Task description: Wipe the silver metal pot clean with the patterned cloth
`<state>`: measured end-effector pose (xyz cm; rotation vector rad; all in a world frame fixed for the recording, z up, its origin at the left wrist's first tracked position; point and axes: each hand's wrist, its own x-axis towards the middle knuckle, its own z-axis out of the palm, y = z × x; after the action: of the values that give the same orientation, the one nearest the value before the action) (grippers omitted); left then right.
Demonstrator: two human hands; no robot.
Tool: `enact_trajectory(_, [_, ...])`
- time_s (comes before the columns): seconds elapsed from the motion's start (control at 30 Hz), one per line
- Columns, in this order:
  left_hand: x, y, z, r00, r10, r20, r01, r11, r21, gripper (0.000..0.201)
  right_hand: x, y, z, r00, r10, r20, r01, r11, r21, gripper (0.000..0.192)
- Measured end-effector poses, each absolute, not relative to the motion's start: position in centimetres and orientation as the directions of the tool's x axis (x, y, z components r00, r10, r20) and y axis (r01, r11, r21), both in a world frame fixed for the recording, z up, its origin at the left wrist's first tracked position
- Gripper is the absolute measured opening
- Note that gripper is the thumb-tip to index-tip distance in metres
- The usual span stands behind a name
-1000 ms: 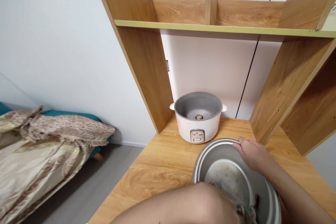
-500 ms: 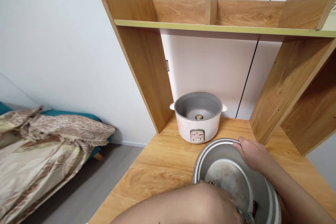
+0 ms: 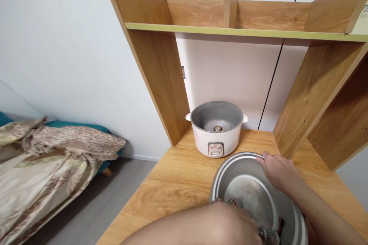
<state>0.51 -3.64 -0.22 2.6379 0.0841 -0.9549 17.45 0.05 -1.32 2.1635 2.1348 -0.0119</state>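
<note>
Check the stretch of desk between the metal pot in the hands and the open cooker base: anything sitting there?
Nothing visible. The right hand grips the metal pot at its far rim; bare desk runs from it to the cooker base, whose well is open and uncovered.

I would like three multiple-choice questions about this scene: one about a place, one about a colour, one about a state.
1. Where does the rice cooker stand?
A. on the floor
B. at the back of the wooden table
C. on the upper shelf

2. What colour is the cooker's outer body?
A. white
B. red
C. black

3. What is the right hand doing?
A. resting flat on the table
B. gripping the metal pot by its rim
C. pressing the cooker's switch

Answers: 1 B, it sits on the tabletop near the wall. 2 A, its shell is white. 3 B, the fingers hook over the rim.
</note>
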Motion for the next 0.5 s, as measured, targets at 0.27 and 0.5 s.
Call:
enact_trajectory(0.27, [0.1,-4.2,1.6,0.795,-0.005,-0.607,0.162,-0.962,0.219,0.022,17.3,-0.6,-2.0,0.032,0.999,-0.016,0.992,-0.03,0.122,0.046])
enact_trajectory(0.5, [0.3,-3.9,1.3,0.735,0.011,-0.678,0.28,-0.916,0.288,0.025,18.1,-1.6,-1.6,-0.037,0.995,-0.092,0.992,0.048,0.118,0.038])
